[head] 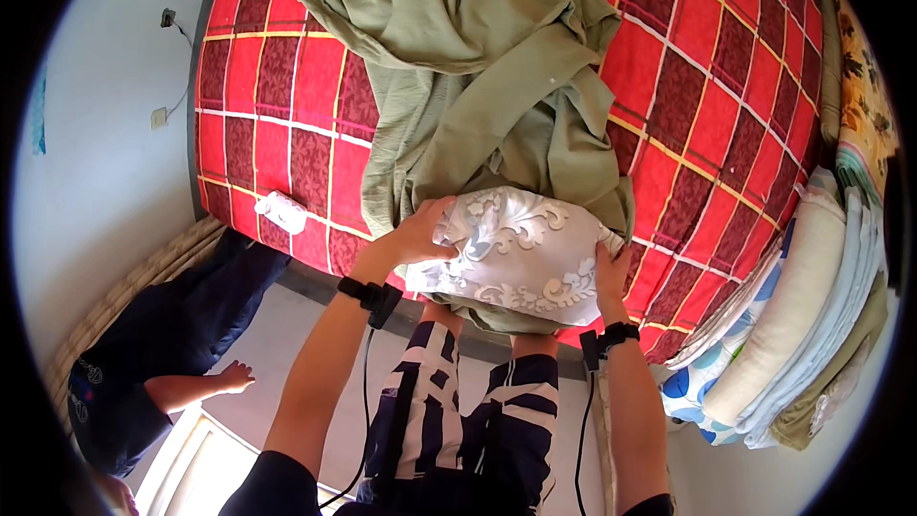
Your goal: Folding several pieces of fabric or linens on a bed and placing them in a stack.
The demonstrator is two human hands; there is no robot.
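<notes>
My left hand point(423, 233) holds the left side of a pale pillow-like bundle point(530, 254) with a scroll-leaf print. My right hand point(612, 276) grips the bundle's right end, fingers partly hidden by the fabric. An olive-green cloth point(494, 115), rumpled and twisted, spreads away from me beyond the bundle. Some of this green fabric also shows beneath the bundle's near edge, just above my knees. Whether the cloth wraps around the bundle is not clear.
Under everything lies a bed with a red checked cover point(706, 72). A small white packet point(281, 212) rests at its left. Folded bedding point(795, 301) is stacked along the right. Another person in dark clothes point(172, 322) is at the lower left. Cables hang from both my wrists.
</notes>
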